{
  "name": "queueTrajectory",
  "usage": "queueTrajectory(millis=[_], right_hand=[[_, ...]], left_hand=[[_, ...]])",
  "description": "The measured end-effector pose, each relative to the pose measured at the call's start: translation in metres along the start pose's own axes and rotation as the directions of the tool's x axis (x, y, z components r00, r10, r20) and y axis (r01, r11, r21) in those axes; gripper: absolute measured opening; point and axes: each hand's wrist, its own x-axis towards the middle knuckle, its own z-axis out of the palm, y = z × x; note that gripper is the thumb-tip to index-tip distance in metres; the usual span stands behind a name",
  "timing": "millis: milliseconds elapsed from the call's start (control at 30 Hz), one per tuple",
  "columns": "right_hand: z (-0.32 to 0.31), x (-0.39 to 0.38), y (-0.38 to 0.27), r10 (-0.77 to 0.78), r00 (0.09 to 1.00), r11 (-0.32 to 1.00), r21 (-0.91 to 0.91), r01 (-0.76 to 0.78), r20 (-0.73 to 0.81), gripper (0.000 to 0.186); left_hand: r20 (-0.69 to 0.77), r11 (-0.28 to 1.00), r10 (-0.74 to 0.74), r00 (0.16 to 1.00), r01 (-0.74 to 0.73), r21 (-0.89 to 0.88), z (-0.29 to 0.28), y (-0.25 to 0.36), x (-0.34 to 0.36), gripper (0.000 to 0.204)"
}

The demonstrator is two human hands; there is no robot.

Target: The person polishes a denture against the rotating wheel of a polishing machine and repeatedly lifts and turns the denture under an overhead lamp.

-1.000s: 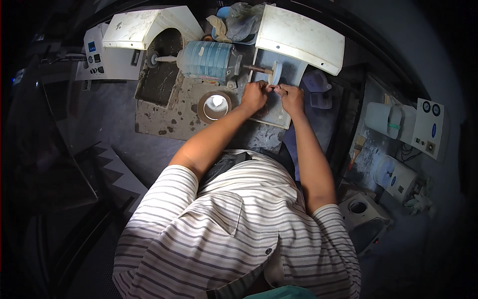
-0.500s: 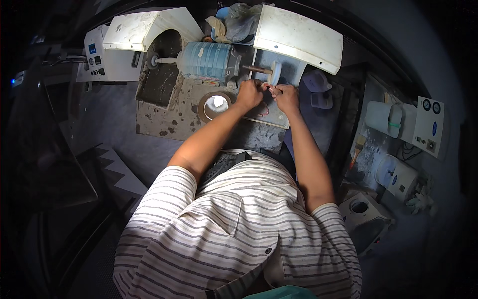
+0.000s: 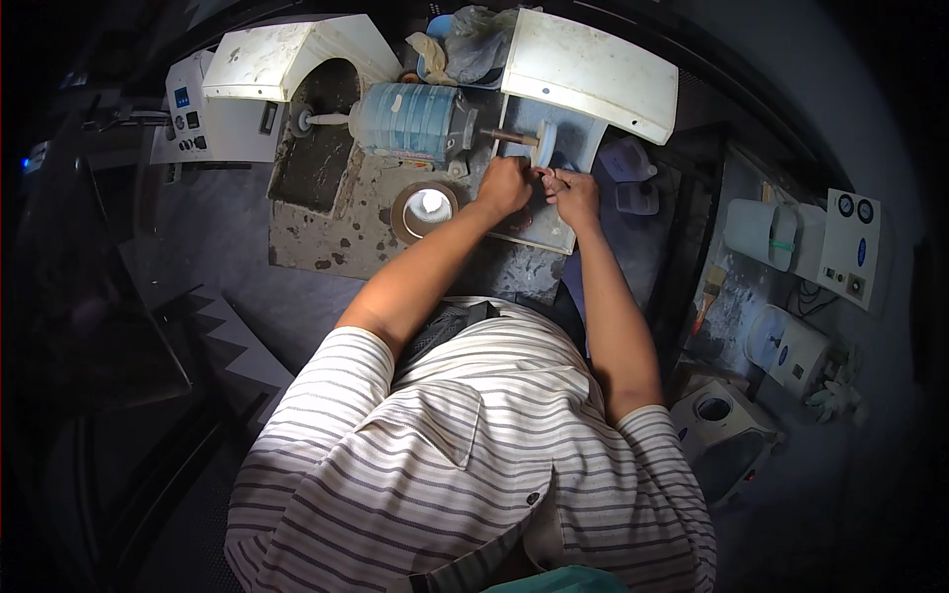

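My left hand [image 3: 505,187] and my right hand [image 3: 573,197] meet just in front of a pale blue-white polishing wheel [image 3: 546,144]. Both are closed, with fingertips pinched around a small pinkish-red piece [image 3: 540,171]. Fingers cover most of that piece, so its kind does not show. The wheel sits on a brown spindle [image 3: 506,134] beside the motor, inside a shallow tray [image 3: 542,233] under a white hood [image 3: 593,71]. Something thin and reddish lies in the tray beneath my hands.
A blue water-bottle shell [image 3: 407,123] covers the motor on the left. Beyond it, a second white hood [image 3: 297,54] stands over a dirty trough [image 3: 318,183]. A round brown-rimmed bowl [image 3: 405,215] is beside my left forearm. Clear plastic containers [image 3: 636,198] stand to the right.
My left hand has rolled over slightly and shifted a little right, hiding more of its fingers. My right hand has moved slightly right and down. The pinkish-red piece stays between them.
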Motion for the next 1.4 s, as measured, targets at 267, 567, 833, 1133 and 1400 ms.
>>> queueTrajectory(millis=[267, 567, 833, 1133, 1400], right_hand=[[0.014, 0.005, -0.001, -0.075, 0.997, 0.98, -0.186, 0.075, 0.01, 0.017], [0.015, -0.038, -0.015, -0.618, 0.781, 0.752, -0.354, 0.556, -0.088, 0.018], [0.005, -0.035, -0.003, -0.664, 0.744, 0.699, -0.417, 0.581, -0.077, 0.019], [0.0, -0.016, 0.002, -0.648, 0.756, 0.706, -0.444, 0.552, -0.09, 0.015], [0.002, -0.005, 0.003, -0.649, 0.76, 0.673, -0.475, 0.567, -0.013, 0.018]], left_hand=[[-0.095, 0.991, -0.079, 0.992, 0.068, -0.111, -0.012, -0.006, -0.006, 0.01], [-0.259, 0.946, 0.197, 0.946, -0.253, -0.203, -0.025, -0.017, -0.031, 0.027], [-0.221, 0.951, 0.162, 0.962, -0.212, -0.227, -0.01, -0.014, -0.028, 0.023], [-0.185, 0.965, 0.013, 0.983, -0.061, -0.257, 0.009, -0.012, -0.009, 0.016], [-0.14, 0.959, -0.124, 0.982, 0.082, -0.27, 0.01, -0.005, -0.007, 0.012]])
